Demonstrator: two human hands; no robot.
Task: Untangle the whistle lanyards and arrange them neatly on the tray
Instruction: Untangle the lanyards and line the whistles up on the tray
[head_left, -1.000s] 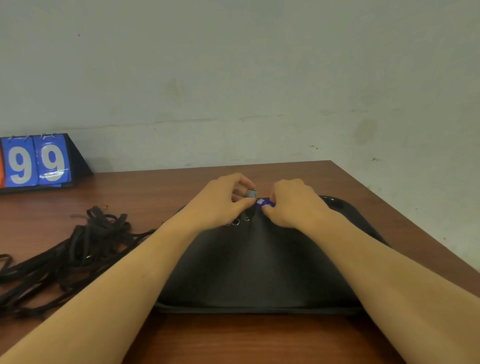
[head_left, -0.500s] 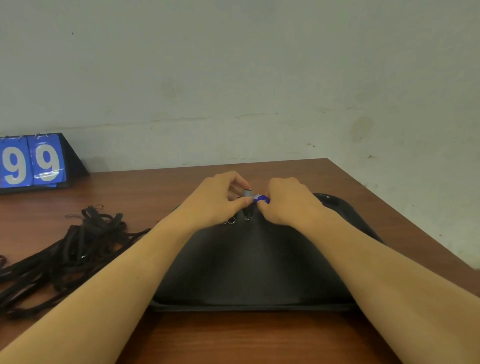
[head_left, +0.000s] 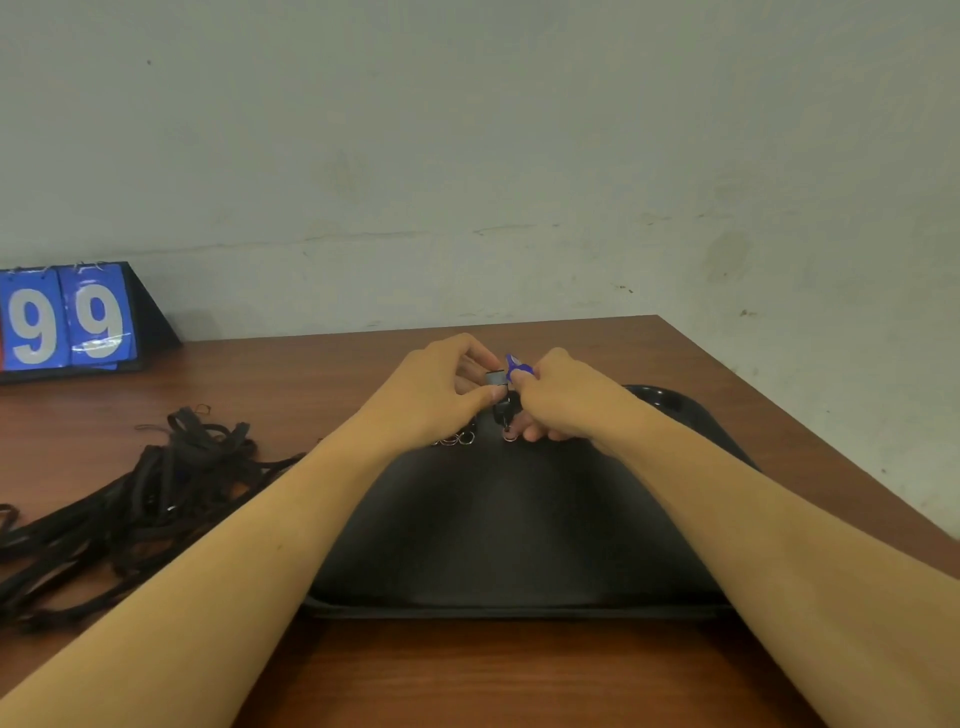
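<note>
Between the hands, above the tray's (head_left: 670, 402) far end, left hand (head_left: 441, 397) pinched a grey whistle (head_left: 495, 378), right hand (head_left: 558, 397) pinched a blue whistle (head_left: 514, 364); tangled lanyards (head_left: 130, 499) lay far left. Separating them slowly seemed wise.

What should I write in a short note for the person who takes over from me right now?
Left hand: pinches a small grey piece over the far part of the black tray.
Right hand: pinches a blue whistle right beside the grey piece.
Small metal rings hang below the hands, just above the tray.
The black lanyards lie in a tangled pile on the table, left of the tray.
Done: no lanyard laid out on the tray that I can see.
Left: untangle the pile and lay the lanyards neatly on the tray.
</note>
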